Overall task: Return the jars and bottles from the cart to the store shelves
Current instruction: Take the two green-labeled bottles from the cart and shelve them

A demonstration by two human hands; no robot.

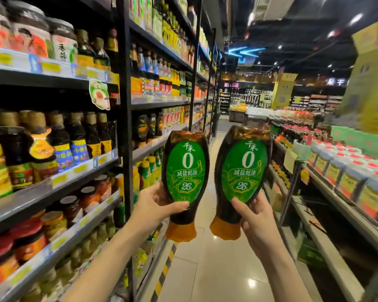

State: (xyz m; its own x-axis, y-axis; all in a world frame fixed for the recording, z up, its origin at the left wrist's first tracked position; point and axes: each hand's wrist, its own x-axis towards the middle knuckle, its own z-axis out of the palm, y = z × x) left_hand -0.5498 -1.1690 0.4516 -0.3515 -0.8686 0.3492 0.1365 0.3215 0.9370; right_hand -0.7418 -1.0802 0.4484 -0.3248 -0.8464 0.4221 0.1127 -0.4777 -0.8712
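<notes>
Left hand, at seven o'clock, grips the narrow waist of a dark plastic squeeze bottle with a green oval label and orange cap, held cap-down. At five o'clock the right hand grips the matching second bottle the same way, the two near but apart in mid-aisle, with the black metal store shelves at nine o'clock. Both look full, so fairly heavy, with glossy, probably slippery film and soft walls; the waist above the cap seems the surest hold.
</notes>
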